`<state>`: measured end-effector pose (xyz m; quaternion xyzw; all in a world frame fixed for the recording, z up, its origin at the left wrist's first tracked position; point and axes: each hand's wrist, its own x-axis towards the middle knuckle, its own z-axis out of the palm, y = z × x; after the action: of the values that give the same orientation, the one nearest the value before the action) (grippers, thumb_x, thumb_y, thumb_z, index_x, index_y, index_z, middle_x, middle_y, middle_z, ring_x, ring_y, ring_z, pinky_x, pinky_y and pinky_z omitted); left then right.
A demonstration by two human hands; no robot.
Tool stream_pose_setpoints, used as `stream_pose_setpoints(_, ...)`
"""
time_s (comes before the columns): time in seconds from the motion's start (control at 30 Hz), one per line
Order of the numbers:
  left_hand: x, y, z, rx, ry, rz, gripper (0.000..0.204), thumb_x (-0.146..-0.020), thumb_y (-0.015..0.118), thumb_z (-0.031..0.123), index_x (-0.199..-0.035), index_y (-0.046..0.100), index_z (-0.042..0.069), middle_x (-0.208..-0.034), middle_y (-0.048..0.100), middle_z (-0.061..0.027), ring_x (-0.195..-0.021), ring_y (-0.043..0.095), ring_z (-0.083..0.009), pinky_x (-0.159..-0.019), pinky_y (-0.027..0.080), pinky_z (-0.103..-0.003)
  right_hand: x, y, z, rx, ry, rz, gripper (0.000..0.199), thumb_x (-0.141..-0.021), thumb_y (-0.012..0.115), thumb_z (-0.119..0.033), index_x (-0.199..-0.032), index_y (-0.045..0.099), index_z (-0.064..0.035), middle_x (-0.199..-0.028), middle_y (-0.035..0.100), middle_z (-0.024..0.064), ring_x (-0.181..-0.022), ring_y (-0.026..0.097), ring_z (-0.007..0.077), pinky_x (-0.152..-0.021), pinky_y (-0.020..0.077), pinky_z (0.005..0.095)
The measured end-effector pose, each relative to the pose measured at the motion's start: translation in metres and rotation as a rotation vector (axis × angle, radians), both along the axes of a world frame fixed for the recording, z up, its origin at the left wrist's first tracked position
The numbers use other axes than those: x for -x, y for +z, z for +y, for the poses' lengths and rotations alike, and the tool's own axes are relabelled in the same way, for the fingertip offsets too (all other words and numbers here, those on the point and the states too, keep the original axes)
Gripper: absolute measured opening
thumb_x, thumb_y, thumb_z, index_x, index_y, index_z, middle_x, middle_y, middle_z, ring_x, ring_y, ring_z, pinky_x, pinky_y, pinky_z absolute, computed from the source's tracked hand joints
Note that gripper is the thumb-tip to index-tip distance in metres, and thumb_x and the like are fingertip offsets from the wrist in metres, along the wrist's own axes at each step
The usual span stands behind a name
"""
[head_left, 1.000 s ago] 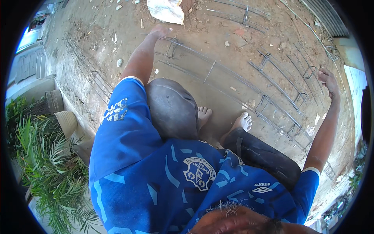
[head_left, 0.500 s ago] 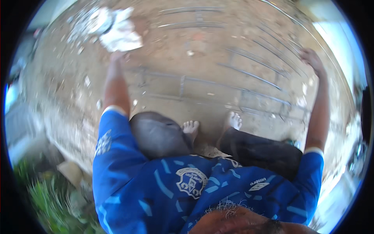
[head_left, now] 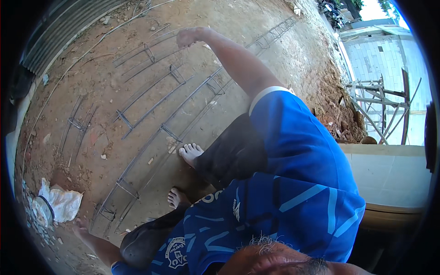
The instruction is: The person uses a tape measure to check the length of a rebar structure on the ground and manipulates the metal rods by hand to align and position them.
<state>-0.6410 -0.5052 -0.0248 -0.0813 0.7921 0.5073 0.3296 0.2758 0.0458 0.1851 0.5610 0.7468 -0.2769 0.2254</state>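
My right hand [head_left: 190, 37] is stretched out at the upper middle, its fingers curled down together. Beside it are thin steel bars of a short rebar frame [head_left: 149, 53]; whether the fingers hold anything is hidden. My left hand [head_left: 81, 226] is low at the left, fingers loosely apart, close to a white sack [head_left: 67, 205]. Between my arms lies a long rebar cage [head_left: 142, 153] with square stirrups, running diagonally over the ground. Another short rebar frame [head_left: 153, 98] lies beyond it, and a smaller one [head_left: 79, 123] lies to the left.
My bare feet [head_left: 190, 153] stand beside the long cage. A round pale container [head_left: 42, 211] and grey rubble are by the sack. Corrugated sheeting [head_left: 59, 34] borders the far left. Wooden scaffolding [head_left: 382, 101] and a block wall stand at the right.
My view has swung right, so the cages now run diagonally and the wall and scaffolding show. My right arm appears at upper middle, my left arm at lower left.
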Motion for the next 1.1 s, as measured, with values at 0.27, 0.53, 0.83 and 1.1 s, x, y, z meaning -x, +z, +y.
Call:
stream_pose_setpoints(0.27, -0.012, 0.188, -0.064, 0.858, 0.256, 0.954, 0.042, -0.093, 0.055, 0.039, -0.084, 0.070, 0.001, -0.090, 0.070, -0.0194, -0.080, 0.066, -0.0351, -0.070, 0.052, -0.049, -0.031, -0.009, 0.014, -0.183, -0.135, 0.082, 0.037, -0.080, 0.063, -0.035, -0.100, 0.072, -0.0054, -0.084, 0.070, 0.0102, -0.076, 0.064, 0.0209, -0.062, 0.0514, 0.0391)
stream_pose_setpoints(0.53, -0.123, 0.422, -0.092, 0.127, 0.420, 1.359, 0.032, -0.093, 0.057, 0.025, -0.096, 0.073, -0.003, -0.093, 0.074, -0.0146, -0.083, 0.070, -0.0268, -0.081, 0.054, -0.036, -0.079, -0.023, 0.039, -0.498, -0.309, -0.063, 0.030, -0.085, 0.057, -0.031, -0.095, 0.073, -0.0070, -0.109, 0.070, 0.0164, -0.098, 0.067, 0.0343, -0.085, 0.0530, 0.0439)
stream_pose_setpoints(0.83, -0.298, 0.440, 0.119, -0.046, -0.652, 1.288, 0.030, -0.103, 0.049, 0.015, -0.122, 0.063, -0.004, -0.109, 0.071, -0.0132, -0.102, 0.069, -0.0204, -0.093, 0.052, -0.030, -0.062, -0.117, 0.066, -0.698, -0.113, -0.020, 0.025, -0.085, 0.055, -0.024, -0.082, 0.072, -0.0066, -0.095, 0.071, 0.0185, -0.089, 0.069, 0.0332, -0.069, 0.0537, 0.0407)
stream_pose_setpoints(1.1, -0.411, 0.390, 0.183, 0.340, -1.129, 1.062, 0.028, -0.100, 0.053, 0.019, -0.119, 0.067, 0.003, -0.097, 0.072, -0.0162, -0.086, 0.069, -0.0206, -0.078, 0.052, -0.034, 0.113, -0.091, -0.025, -0.468, 0.057, -0.027, 0.034, -0.085, 0.055, -0.023, -0.112, 0.070, -0.0094, -0.122, 0.066, 0.0139, -0.117, 0.062, 0.0292, -0.098, 0.0471, 0.0489)
